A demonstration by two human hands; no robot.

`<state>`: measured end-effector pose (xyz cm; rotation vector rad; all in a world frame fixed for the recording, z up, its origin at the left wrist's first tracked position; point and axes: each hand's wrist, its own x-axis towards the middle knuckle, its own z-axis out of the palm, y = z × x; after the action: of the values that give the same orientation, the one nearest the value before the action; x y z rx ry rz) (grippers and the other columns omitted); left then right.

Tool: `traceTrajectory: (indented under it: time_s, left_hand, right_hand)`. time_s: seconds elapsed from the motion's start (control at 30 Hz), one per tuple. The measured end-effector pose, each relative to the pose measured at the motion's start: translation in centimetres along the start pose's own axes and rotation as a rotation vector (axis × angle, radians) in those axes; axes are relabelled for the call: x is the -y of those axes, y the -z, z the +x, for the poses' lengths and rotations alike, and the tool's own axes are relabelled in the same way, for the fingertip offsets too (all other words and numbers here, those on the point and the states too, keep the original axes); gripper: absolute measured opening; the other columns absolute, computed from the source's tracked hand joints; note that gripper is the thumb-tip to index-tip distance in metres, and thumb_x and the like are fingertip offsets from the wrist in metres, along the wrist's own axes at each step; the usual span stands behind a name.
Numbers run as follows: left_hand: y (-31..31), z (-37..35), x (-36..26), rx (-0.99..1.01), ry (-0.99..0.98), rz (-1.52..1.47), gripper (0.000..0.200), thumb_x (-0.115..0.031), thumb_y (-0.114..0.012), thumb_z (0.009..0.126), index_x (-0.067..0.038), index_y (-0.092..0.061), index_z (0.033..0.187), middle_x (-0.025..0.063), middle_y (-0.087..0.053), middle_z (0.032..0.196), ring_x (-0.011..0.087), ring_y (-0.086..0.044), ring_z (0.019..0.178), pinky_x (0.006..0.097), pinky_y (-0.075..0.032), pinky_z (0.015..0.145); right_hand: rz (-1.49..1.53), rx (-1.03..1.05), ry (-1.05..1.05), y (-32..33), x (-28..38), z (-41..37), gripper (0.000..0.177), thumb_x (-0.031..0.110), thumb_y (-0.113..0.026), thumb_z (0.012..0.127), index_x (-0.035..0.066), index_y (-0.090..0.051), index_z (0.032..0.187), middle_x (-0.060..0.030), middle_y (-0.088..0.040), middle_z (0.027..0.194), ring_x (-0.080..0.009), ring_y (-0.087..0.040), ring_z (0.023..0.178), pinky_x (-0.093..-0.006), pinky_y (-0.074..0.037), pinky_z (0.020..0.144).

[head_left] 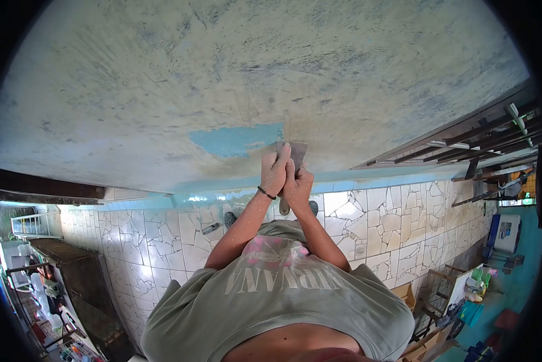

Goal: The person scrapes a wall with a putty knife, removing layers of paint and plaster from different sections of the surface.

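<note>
Both my hands are closed on one scraper, its wide, dull blade against the wall. My left hand, with a dark beaded bracelet at the wrist, wraps the tool from the left, thumb pointing up along it. Beside it, my right hand grips from the right. The handle's end shows below between my wrists, and the rest is hidden by my fingers. Pale dust coats both hands. Left of the blade is a bare light-blue patch, surrounded by worn, greyish-beige wall coating.
Pale cracked-pattern floor tiles lie below, with a small object near my left shoe. A barred window frame is on the right. A brown cabinet stands at left; a cluttered table stands at lower right.
</note>
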<state>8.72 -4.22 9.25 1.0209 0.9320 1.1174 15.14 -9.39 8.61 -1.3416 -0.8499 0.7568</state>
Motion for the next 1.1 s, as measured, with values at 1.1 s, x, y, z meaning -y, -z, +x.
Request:
traceTrajectory:
  time_s: [1.1]
  left_hand:
    - [-1.3, 0.5, -5.5, 0.023, -0.195, 0.144, 0.058, -0.040, -0.056, 0.099, -0.001, -0.053, 0.057, -0.0009, -0.050, 0.053, 0.0074, -0.044, 0.052, 0.0299, -0.034, 0.047]
  right_hand:
    - [-0.057, -0.024, 0.089, -0.3, 4.4, 1.4, 0.048, 0.023, -0.060, 0.099, -0.008, -0.058, 0.062, -0.0071, -0.054, 0.047, -0.0112, -0.052, 0.042, -0.0298, -0.039, 0.040]
